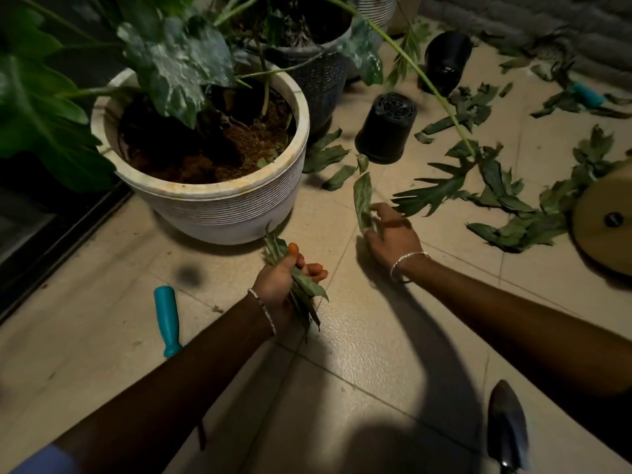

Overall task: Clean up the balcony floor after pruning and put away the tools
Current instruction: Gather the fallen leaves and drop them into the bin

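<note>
Trowel (506,422) down on the tiles (102,268) by the right arm. Left hand (284,278) is clenched round a bunch of leaves (306,287), right hand (390,237) pinches a single leaf (362,196). More cut leaves (513,230) litter the tiles beyond, near a tipped black pot (386,131). White pot (212,196) holds soil (184,159) and a plant (178,63).

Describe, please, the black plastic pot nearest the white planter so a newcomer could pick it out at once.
Find the large white ribbed planter at upper left. Just right of it, on the tiled floor, stands a small black plastic pot. Unlike the other black pot farther back, lying on its side, this one is upside down, its perforated base facing up.
</note>
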Demonstrator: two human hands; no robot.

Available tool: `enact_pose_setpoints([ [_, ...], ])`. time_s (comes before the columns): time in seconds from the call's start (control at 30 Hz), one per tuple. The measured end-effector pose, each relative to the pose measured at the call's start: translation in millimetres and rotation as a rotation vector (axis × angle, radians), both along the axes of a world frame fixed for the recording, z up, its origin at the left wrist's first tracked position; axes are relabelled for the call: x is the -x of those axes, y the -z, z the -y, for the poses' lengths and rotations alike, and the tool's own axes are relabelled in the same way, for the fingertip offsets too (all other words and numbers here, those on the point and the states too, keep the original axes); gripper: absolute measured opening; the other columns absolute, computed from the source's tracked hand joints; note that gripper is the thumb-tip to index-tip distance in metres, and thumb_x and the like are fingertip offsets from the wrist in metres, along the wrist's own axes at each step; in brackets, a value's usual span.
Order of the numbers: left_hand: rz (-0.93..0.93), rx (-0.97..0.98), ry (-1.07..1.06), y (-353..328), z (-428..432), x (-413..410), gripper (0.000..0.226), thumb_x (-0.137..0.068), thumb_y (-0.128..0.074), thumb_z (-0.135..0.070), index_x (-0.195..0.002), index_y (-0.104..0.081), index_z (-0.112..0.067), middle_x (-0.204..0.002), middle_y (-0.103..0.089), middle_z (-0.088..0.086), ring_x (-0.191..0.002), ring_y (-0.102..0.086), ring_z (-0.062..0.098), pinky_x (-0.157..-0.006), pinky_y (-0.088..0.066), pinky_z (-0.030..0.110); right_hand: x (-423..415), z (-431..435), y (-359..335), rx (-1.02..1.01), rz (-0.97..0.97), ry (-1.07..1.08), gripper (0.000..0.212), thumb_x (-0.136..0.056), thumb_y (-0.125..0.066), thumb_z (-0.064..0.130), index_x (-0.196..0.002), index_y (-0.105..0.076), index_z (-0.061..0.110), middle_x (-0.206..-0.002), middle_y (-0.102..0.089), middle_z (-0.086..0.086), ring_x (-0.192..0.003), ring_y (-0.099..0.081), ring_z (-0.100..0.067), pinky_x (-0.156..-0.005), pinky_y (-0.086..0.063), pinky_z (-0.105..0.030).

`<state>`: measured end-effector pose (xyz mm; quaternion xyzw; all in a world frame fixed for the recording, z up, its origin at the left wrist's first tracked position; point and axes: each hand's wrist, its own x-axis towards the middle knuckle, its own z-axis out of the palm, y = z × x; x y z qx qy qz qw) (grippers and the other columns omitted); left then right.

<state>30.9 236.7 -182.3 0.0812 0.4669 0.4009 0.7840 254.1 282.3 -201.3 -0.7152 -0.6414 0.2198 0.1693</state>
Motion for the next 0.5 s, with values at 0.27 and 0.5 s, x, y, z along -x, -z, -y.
enact_pose_setpoints([
  [0.27,-0.038,-0.036,0.13,-12.1,10.4,30.2,0.032,-0.101,-0.043,-0.038,-0.078,-0.052,-0.017,-0.051,-0.033,-0.005,-0.043,-0.035,0.01,-0.058,-0.036,0.03,-5.4,-64.8,11.1,0.18,0.135,-0.065,0.058,-0.097,-0.055,0.033,-0.15,-0.033,0.025,-0.155,-0.028,-0.014,-0.138,-0.033,-0.038,-0.113,-0.032,-0.049],
  [0.5,-0.007,-0.062,0.146,-11.2,14.5,49.8,0.026,-0.095,-0.052,-0.038,-0.079,-0.055,-0.018,-0.055,-0.03,-0.005,-0.044,-0.033,0.01,-0.058,-0.036,0.03,20.6,-63.3,7.7,-0.066,0.069,0.039,0.017,-0.094,-0.059,0.015,-0.11,-0.055,0.012,-0.1,-0.06,-0.006,-0.089,-0.056,-0.022,-0.078,-0.045,-0.031],
])
